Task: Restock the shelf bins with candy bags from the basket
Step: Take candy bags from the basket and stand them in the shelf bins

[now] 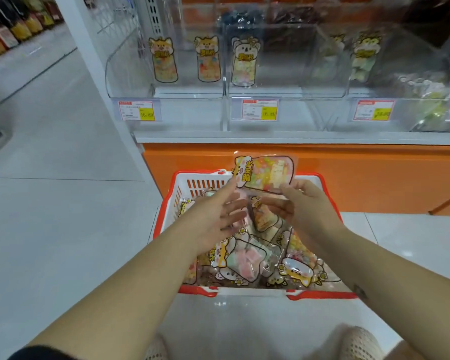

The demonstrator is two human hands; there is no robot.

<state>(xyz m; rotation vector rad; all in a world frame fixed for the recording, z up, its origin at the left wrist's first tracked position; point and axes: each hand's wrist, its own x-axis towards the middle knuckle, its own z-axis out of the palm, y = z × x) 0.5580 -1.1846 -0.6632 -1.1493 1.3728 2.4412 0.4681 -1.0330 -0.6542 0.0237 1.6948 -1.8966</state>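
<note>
**A:** Fig. 1, largest first. We see the clear shelf bins (125, 74) nearly bare, with a few upright bags (164, 61) standing inside. Below them, on the floor (63, 203), is the red-and-white basket (192, 175), full of loose candy bags (247, 263). How do we expect one to handle?

**B:** We judge it light, soft and crinkly: a glossy film pouch whose sweets shift inside. It would sag if taken by one corner and could slide from smooth fingers. We would take it by the flat sealed edge, or support it from beneath.

**A:** And the held bag (265, 172)?

**B:** It is raised over the basket's far rim, short of the bins. Our right hand (309, 206) pinches its lower edge. Our left hand (213, 216) is spread with fingers straight, the index tip at the bag's lower left corner, gripping nothing.

**A:** Writing?

**B:** The price tag (137, 110) under the left bin reads 16.80 on yellow. The second tag (260, 109) seems to read the same, and the third tag (373, 109) is blurred. Each pouch bears a cartoon animal and large yellow characters that we cannot read surely.
</note>
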